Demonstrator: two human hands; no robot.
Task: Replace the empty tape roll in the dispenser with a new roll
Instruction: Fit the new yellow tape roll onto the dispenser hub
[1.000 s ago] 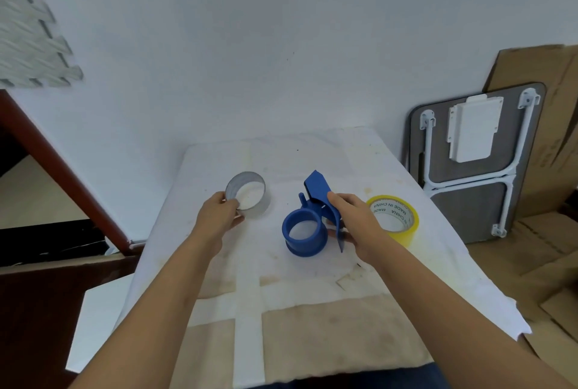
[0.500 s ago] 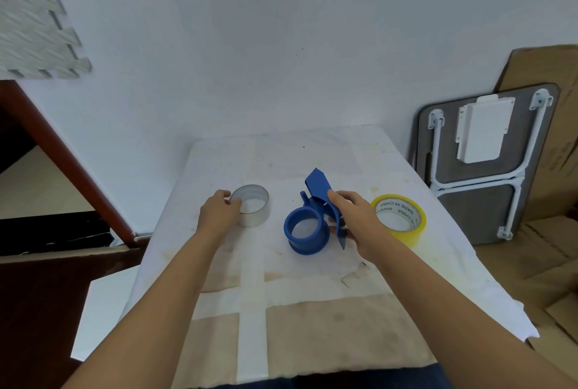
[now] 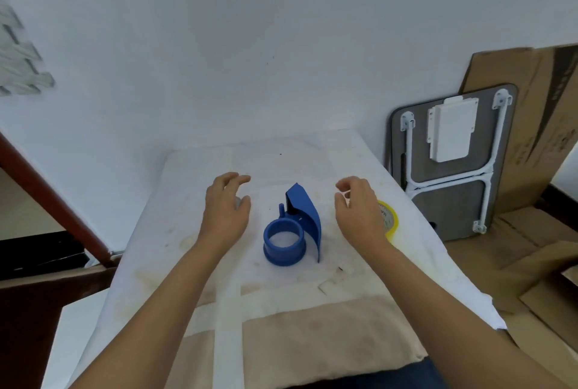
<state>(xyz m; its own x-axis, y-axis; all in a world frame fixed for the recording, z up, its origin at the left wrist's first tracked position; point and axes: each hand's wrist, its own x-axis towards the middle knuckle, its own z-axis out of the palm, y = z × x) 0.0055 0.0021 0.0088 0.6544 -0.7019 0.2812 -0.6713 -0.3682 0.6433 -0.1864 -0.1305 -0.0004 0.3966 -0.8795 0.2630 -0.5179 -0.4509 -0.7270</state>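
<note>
The blue tape dispenser (image 3: pixel 289 230) lies on the white-covered table (image 3: pixel 328 151), its round hub bare and nothing on it. My left hand (image 3: pixel 226 205) hovers to its left with fingers spread, holding nothing; it hides nearly all of the empty grey core, of which a sliver (image 3: pixel 238 200) shows by the thumb. On the dispenser's right, my right hand (image 3: pixel 358 205) is raised, fingers loosely curled and apart, empty. It covers much of the yellow tape roll (image 3: pixel 389 223), which lies flat on the table.
A folded grey table (image 3: pixel 450 169) with white legs leans on the wall at the right, with cardboard (image 3: pixel 531 126) behind and on the floor. A brown rail (image 3: pixel 53 201) slants at the left. Small paper scraps (image 3: pixel 327 287) lie near the dispenser.
My left hand has let go of the empty core and lifted above it. My right hand has released the dispenser and moved right, over the yellow roll.
</note>
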